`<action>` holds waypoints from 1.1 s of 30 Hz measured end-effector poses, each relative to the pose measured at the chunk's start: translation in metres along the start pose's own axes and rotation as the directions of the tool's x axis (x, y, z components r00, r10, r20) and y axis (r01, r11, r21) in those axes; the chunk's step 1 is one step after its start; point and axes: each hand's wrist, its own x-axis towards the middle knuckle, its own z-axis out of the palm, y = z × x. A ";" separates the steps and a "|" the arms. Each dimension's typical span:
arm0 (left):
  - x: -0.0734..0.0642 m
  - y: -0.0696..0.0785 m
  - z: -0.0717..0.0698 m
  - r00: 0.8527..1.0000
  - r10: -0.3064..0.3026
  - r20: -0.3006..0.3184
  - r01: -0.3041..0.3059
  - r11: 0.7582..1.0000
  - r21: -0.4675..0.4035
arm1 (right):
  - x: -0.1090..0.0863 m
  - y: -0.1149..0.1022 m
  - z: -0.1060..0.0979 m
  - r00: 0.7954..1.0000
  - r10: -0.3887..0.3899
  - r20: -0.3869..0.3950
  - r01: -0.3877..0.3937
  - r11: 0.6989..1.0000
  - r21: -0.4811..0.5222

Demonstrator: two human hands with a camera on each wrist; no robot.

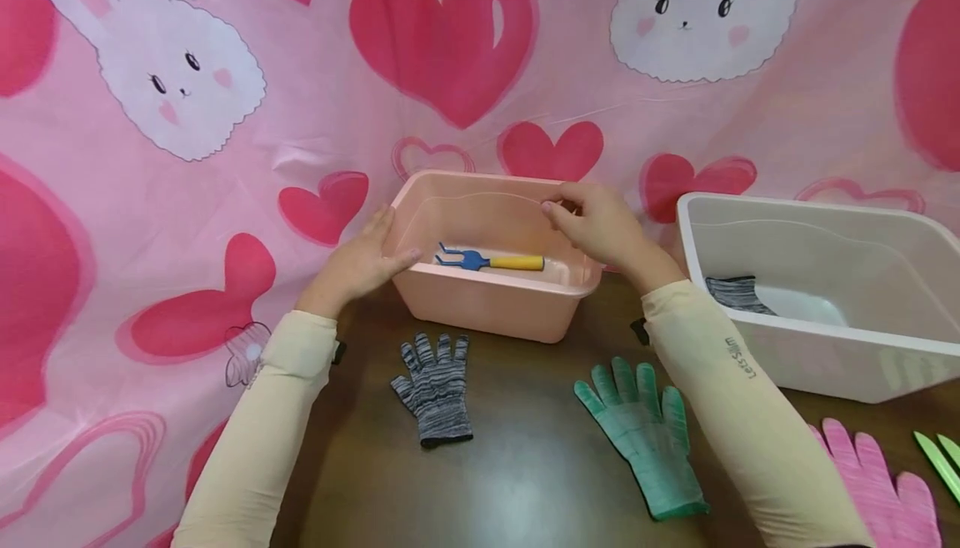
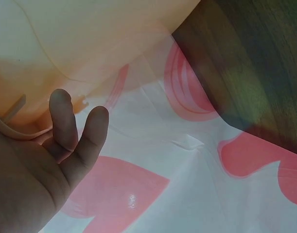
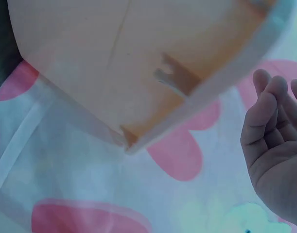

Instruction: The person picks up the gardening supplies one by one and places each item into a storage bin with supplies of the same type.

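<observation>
A peach-pink plastic bin (image 1: 487, 306) stands against the back cloth. Inside it lies a small hand rake (image 1: 472, 260) with blue tines and a yellow handle. My left hand (image 1: 360, 260) grips the bin's left end, its thumb over the front rim; in the left wrist view the left hand (image 2: 36, 170) has the rim running in behind its fingers. Over the bin's right end hovers my right hand (image 1: 600, 223), fingers loosely bent with nothing in them. The right wrist view shows the right hand (image 3: 279, 141) apart from the bin wall (image 3: 90, 48).
A grey-and-black glove (image 1: 438, 394) and a green glove (image 1: 652, 439) lie on the dark table (image 1: 517, 481). At right stands a white bin (image 1: 810, 356) holding a grey knitted piece (image 1: 738, 293). Near it lie a pink glove (image 1: 885, 481) and bright green pointed items (image 1: 937, 460).
</observation>
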 end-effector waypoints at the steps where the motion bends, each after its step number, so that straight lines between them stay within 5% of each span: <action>1: 0.001 0.000 -0.002 1.000 0.003 -0.008 -0.003 1.000 -0.001 | -0.005 -0.002 -0.004 1.000 0.004 -0.003 -0.004 1.000 -0.007; 14: 0.004 0.001 -0.011 1.000 -0.011 -0.001 0.011 1.000 0.010 | -0.093 0.010 -0.024 0.993 -0.095 -0.072 0.086 0.990 -0.109; 33: 0.003 0.003 -0.006 1.000 -0.010 0.014 0.010 1.000 0.012 | -0.188 0.067 -0.040 0.999 0.008 -0.045 -0.016 0.980 -0.196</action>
